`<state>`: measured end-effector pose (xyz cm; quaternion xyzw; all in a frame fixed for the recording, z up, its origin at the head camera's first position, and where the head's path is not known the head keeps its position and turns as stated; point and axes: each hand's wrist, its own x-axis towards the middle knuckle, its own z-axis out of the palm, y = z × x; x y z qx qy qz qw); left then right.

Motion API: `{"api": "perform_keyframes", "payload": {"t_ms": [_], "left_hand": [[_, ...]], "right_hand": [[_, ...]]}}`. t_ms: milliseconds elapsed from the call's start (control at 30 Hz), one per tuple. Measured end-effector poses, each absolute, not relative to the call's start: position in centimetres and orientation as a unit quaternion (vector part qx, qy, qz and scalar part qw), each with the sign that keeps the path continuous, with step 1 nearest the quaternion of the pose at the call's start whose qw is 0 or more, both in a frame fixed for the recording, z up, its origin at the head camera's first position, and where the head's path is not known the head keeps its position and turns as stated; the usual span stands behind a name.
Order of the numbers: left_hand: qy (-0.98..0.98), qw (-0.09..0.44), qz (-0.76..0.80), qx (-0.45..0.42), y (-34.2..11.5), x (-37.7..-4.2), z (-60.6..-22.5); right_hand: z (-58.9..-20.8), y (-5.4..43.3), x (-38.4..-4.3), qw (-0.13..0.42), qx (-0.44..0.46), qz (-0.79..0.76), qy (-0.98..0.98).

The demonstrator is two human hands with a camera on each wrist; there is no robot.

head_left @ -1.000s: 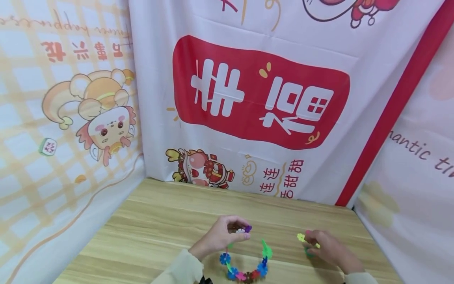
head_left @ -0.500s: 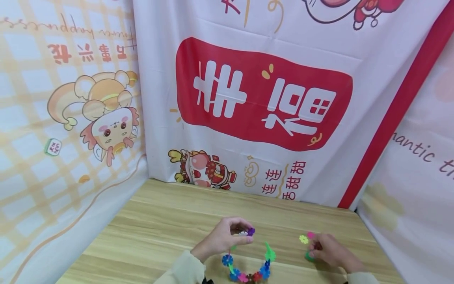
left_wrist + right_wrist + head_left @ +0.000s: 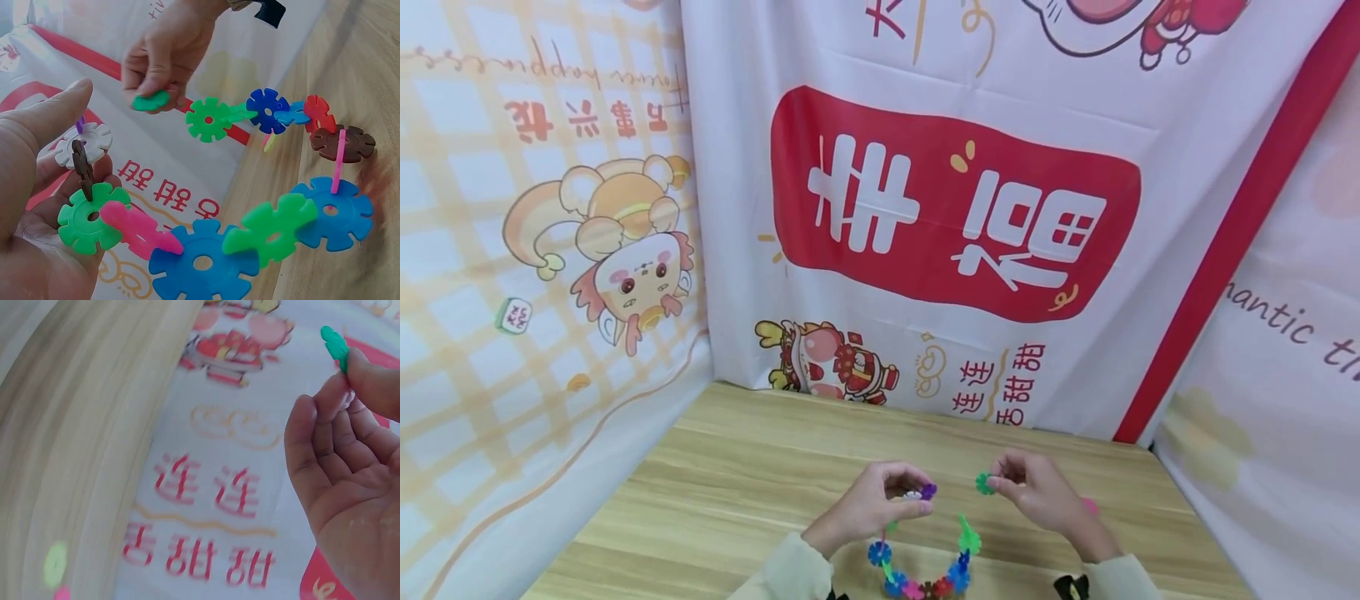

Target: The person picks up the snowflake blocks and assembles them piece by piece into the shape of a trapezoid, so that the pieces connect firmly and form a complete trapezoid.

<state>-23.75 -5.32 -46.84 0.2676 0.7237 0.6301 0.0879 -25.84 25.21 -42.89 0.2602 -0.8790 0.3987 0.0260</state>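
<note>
Chain (image 3: 928, 590) over near part of table (image 3: 752, 483), bent in a U, open away from person; can count 15 discs (image 3: 203, 275) in left-wrist view, fewer in head view. Holding one end in left hand (image 3: 868, 504), curled lightly. Pinching 1 green disc (image 3: 984, 484) in right hand (image 3: 1037, 492), slanting up-left in right-wrist view. Loose on table: 1 pink disc (image 3: 1091, 506), 1 yellow disc (image 3: 55, 564), latter out of sight in head view.

A white cloth (image 3: 880, 310) with a printed red panel (image 3: 936, 196) filled the upper middle of the head view, an orange-checked cloth (image 3: 463, 275) the left side; a wood-grained table (image 3: 715, 475) spread across the bottom.
</note>
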Motion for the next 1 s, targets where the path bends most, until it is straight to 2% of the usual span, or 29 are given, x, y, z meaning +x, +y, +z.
{"api": "perform_keyframes", "payload": {"t_ms": [367, 733, 1000], "left_hand": [[0.719, 0.080, 0.631, 0.279, -5.3, -24.0, -47.4], [0.725, 0.072, 0.627, 0.277, -5.4, -24.2, -47.2], [0.743, -0.008, 0.609, 0.277, -5.4, -24.1, -47.2]], "right_hand": [[-42.0, 21.0, -24.6, 0.046, 0.327, 0.428, -0.841], [-40.4, 19.0, -24.8, 0.012, 0.365, 0.392, -0.844], [-39.5, 17.2, -24.8, 0.019, 0.328, 0.353, -0.876]]}}
